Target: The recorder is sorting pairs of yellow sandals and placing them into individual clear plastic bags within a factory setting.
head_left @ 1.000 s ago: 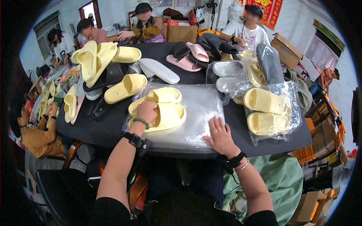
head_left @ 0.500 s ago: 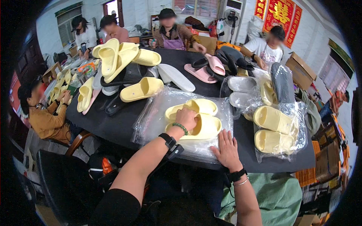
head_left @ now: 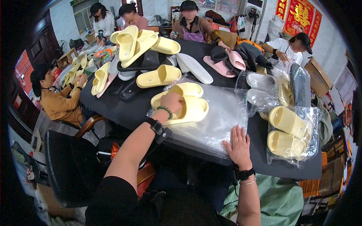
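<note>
My left hand [head_left: 172, 104] grips a pair of pale yellow slippers [head_left: 197, 110], its fingers hidden inside the strap openings. The pair lies side by side over the left part of a stack of clear plastic bags [head_left: 222, 113]; whether it touches the bags I cannot tell. With fingers stretched out, my right hand [head_left: 238, 147] presses flat on the stack's near right corner. Just beyond the pair is a loose yellow slipper [head_left: 160, 76]. Off to the right, another yellow pair [head_left: 287, 133] sits inside a clear bag.
A mixed pile of slippers [head_left: 137, 47] covers the far left of the black table [head_left: 120, 113]. Pink slippers [head_left: 222, 67], black ones and bagged grey ones [head_left: 260, 88] lie at the far right. Several people work around the room. A black chair [head_left: 64, 165] stands at my left.
My left hand has carried the yellow pair leftward and slightly away from me, baring more of the bags. My right hand stays flat on the stack. The whole view has shifted.
</note>
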A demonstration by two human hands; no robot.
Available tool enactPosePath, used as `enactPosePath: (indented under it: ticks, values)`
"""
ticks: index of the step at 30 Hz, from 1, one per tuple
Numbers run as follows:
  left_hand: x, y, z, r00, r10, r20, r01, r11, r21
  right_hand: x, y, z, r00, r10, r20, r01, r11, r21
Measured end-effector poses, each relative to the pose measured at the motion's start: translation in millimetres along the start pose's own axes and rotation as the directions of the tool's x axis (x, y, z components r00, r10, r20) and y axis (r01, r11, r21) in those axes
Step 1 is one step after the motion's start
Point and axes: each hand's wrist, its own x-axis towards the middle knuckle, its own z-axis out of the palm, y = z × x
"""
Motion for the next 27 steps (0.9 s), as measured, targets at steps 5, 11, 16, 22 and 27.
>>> enactPosePath:
  ticks: [5, 11, 16, 22, 27]
  values:
    - [-4.0, -48.3, 9.9, 0.997, -0.022, -0.074, 0.015, 0.995, -0.094, -0.9, -4.4, -1.3, 1.0, -0.004, -0.017, 0.004, 1.0, 0.017]
    - [-34.1, -52.6, 1.5, 0.953, 0.037, -0.301, -0.094, 0.98, -0.177, -3.4, -1.7, 1.1, 1.0, 0.009, -0.019, -0.009, 1.0, 0.003]
    - [-87.1, -31.3, -33.1, 0.978, 0.012, -0.208, -0.047, 0.985, -0.168, -1.5, -2.1, -1.1, 1.0, -0.001, -0.025, 0.001, 1.0, 0.002]
    - [-118.6, -43.3, -22.7, 0.964, 0.184, -0.19, -0.167, 0.981, 0.099, -0.7, -2.9, -0.9, 1.0, 0.003, -0.029, -0.002, 1.0, 0.008]
    - [-104.7, -32.9, -53.4, 0.986, 0.147, 0.082, -0.146, 0.989, -0.022, -1.7, -2.1, -1.1, 0.999, 0.006, -0.051, -0.005, 1.0, 0.016]
